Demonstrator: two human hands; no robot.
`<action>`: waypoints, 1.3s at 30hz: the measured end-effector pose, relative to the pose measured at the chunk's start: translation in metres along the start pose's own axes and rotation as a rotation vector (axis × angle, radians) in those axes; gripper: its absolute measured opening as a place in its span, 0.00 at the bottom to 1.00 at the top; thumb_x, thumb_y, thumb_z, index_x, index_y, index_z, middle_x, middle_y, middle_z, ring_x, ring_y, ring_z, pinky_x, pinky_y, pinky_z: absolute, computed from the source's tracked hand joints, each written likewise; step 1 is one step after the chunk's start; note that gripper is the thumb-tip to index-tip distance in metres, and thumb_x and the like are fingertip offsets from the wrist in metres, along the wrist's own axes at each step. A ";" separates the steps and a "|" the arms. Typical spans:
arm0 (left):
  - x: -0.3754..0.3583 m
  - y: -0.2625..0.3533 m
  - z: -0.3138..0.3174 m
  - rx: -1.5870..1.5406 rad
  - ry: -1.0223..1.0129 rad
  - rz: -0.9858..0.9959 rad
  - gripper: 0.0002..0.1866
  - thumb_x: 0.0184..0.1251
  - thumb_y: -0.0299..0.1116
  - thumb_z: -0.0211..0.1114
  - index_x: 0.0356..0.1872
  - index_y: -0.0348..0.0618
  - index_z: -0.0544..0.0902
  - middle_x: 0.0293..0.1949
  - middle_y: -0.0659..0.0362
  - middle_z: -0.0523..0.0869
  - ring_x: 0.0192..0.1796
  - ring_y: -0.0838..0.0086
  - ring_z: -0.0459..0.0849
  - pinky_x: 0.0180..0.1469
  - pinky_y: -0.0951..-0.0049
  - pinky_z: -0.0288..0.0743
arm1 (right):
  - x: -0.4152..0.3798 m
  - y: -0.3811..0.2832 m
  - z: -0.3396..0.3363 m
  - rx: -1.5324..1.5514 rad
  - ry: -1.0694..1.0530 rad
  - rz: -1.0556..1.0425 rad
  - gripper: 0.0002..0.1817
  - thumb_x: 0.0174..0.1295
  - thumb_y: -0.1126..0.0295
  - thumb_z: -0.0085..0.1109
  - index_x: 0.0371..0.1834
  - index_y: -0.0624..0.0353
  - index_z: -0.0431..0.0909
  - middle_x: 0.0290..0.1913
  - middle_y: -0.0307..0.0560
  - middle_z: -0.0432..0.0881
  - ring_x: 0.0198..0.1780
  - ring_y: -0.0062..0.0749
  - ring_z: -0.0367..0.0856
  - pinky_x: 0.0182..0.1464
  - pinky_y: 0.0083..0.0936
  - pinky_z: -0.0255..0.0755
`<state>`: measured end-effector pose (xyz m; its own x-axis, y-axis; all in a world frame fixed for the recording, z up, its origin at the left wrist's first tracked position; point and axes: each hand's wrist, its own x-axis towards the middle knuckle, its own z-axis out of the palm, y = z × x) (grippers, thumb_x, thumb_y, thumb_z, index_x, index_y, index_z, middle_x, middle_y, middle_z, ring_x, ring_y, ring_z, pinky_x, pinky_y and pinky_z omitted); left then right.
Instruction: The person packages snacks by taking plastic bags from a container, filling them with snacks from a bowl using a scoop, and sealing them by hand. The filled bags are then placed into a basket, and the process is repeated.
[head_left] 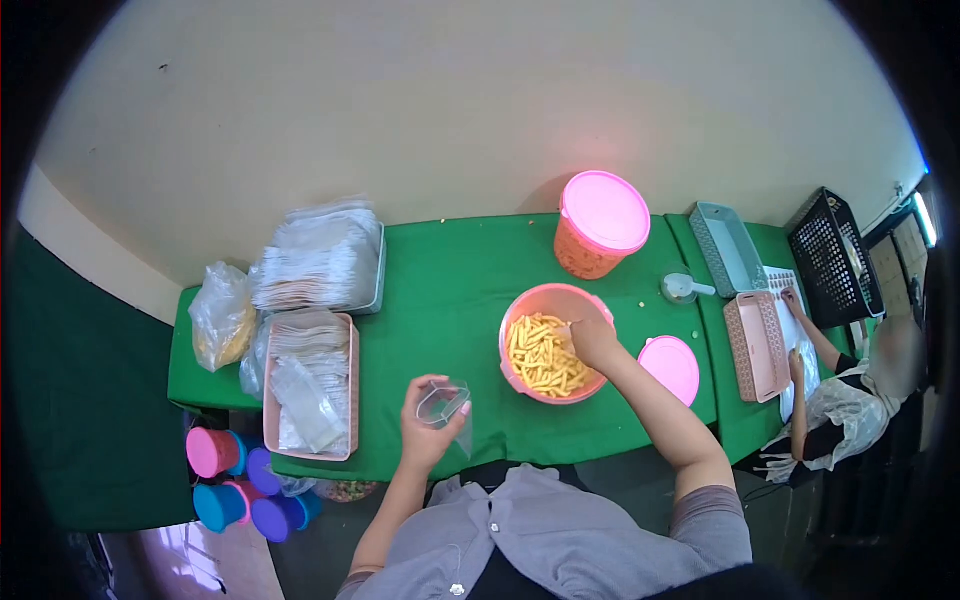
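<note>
My left hand [425, 425] is closed around the upper part of a clear plastic bag [462, 432], whose mouth gapes between thumb and fingers above the table's front edge. A pink tub [515, 380] stands in front of me, holding yellow stick-shaped snacks [540, 360]. Over the tub's right side, my right hand [594, 345] reaches in with its fingers curled down at the snacks. What those fingers hold, if anything, is too small and partly hidden to make out.
Baskets of clear bags [310, 390] stand left, beside a filled bag [222, 315]. A lidded pink tub [604, 215], a loose pink lid [670, 370] and a white handled cup [682, 289] are right. Farther right, a person [845, 410] works near a black crate [835, 255].
</note>
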<state>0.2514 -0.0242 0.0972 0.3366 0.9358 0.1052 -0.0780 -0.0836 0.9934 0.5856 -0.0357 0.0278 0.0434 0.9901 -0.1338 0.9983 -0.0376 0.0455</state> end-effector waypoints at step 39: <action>0.013 -0.068 0.063 0.239 0.025 -0.086 0.27 0.46 0.34 0.79 0.47 0.37 0.76 0.42 0.56 0.84 0.43 0.72 0.83 0.47 0.70 0.78 | -0.003 -0.026 0.029 0.886 -0.294 0.301 0.14 0.61 0.62 0.57 0.33 0.64 0.84 0.24 0.48 0.84 0.24 0.29 0.81 0.31 0.30 0.74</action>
<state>0.3205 -0.0284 0.0337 0.3087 0.9509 0.0217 0.1752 -0.0792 0.9813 0.5607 -0.0421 -0.0020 0.1890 0.8539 -0.4849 0.6075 -0.4896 -0.6255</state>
